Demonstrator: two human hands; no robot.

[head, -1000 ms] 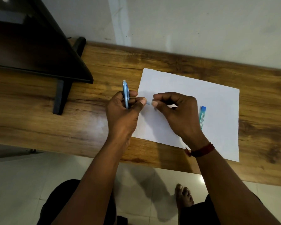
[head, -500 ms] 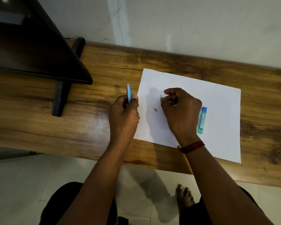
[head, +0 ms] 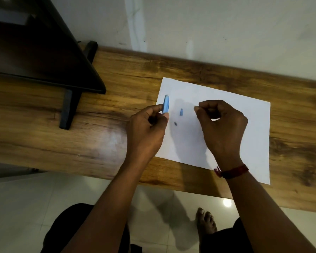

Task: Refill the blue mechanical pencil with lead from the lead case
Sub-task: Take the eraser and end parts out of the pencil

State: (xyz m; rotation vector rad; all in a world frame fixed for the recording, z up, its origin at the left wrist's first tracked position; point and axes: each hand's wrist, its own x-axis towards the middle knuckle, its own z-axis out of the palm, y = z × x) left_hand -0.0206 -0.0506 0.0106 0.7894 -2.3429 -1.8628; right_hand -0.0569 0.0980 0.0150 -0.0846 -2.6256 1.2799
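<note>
Blue mechanical pencil (head: 166,106) end-on, pinched in left hand (head: 146,132), small blue cap (head: 181,112) and dark bit (head: 175,123) lying on paper (head: 244,110)

This looks like a room at home. I'm at a brown wood-grain tabletop (head: 117,79) set against a plain white painted wall (head: 226,33). My bare foot (head: 206,223) rests on a glossy pale tiled floor (head: 26,207). A dark flat screen (head: 35,52) on a black stand leg (head: 69,106) sits at my left.

Blue pencil (head: 166,106) in left hand (head: 146,132); small blue cap (head: 181,112) and dark bit (head: 175,123) on white paper (head: 254,128)
</note>
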